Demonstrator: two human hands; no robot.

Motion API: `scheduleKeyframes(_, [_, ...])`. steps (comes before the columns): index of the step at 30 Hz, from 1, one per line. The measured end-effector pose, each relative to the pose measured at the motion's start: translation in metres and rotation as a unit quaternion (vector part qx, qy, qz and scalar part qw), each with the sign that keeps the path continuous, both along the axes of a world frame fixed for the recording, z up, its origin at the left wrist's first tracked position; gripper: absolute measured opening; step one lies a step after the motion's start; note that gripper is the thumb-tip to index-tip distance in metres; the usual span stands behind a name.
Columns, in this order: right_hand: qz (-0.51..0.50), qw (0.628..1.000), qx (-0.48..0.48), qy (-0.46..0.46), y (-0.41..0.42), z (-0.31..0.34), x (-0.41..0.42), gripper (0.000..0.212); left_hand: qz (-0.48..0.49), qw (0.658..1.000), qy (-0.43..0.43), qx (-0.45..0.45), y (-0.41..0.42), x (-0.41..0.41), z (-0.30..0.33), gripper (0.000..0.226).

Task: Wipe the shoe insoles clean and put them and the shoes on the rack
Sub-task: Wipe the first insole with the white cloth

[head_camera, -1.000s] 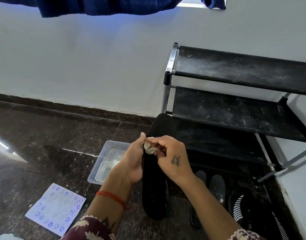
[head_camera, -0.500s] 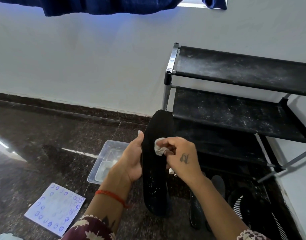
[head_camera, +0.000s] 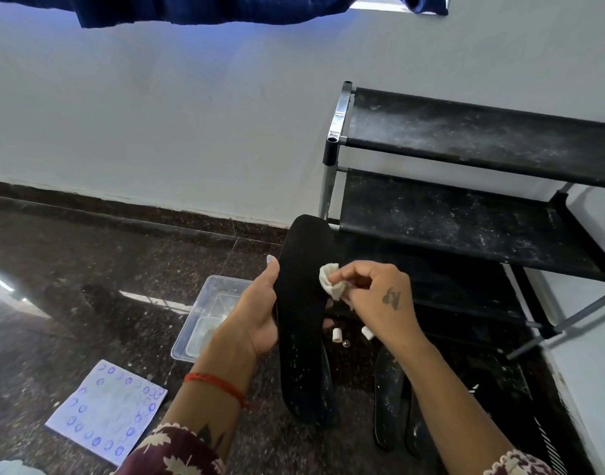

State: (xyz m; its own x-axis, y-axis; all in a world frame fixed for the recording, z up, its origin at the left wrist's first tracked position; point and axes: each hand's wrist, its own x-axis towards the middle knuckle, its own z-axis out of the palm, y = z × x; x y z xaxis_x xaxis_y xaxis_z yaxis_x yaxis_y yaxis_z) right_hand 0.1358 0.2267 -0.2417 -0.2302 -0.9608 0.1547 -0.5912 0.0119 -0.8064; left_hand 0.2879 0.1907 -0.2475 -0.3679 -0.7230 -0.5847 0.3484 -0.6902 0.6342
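Holding the black insole [head_camera: 302, 323] up on its long edge with my left hand [head_camera: 256, 320], I am clamping its near side between thumb and palm while its toe end is pointing up toward the rack [head_camera: 465, 132]. My right hand [head_camera: 380, 296] is pinching a small crumpled white wipe [head_camera: 331, 284] between fingertips and thumb, and the wipe is touching the face of the insole about a third of the way down from the toe. White specks are still showing on the lower part of the insole, so I am judging the wiping only partly done.

What I am worrying about is the grip: I am only squeezing one edge, so a firm stroke could bend the insole away or twist it out of my hand onto the speckled floor [head_camera: 88, 269], dirtying it again. The wipe is small and bunched, so it could slip from my fingertips or simply smear dust downward. A second insole [head_camera: 388, 406] is lying on the floor just below my right forearm, beside a striped shoe [head_camera: 548, 440], and I could nudge either one. The rack's shelves are looking dusty too, so clean insoles could pick that up.
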Motion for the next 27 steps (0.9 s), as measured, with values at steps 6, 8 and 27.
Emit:
scheduleKeyframes(6, [0.111,0.993,0.042,-0.023,0.006,-0.006,0.031,0.033,0.02,0.999,-0.034,0.0,0.0,-0.004,0.001,0.063])
scheduleKeyframes(8, [0.16,0.986,0.049,-0.026,0.008,-0.003,0.034,0.029,0.024,0.999,-0.035,0.009,-0.001,-0.002,0.001,0.061])
scheduleKeyframes(27, [0.192,0.976,0.074,-0.07,0.012,0.002,0.042,0.022,0.017,0.998,-0.055,0.014,0.001,-0.003,0.002,0.082])
